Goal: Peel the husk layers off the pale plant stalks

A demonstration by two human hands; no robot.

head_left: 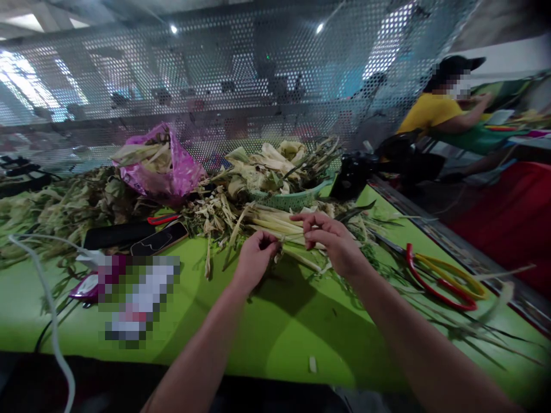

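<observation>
Pinching a shred of dry plant between thumb and fingertips, a person's left hand hangs over a green table. The right hand is open just beside it, index finger stretched out above a bundle of pale stalks lying on the table in front of both hands; whether it touches them cannot be told. Behind the bundle, dried leaves heap a green basket, near a pink plastic bag. Red-and-yellow-handled scissors lie at right, a phone at left. A co-worker in yellow sits in the background.
</observation>
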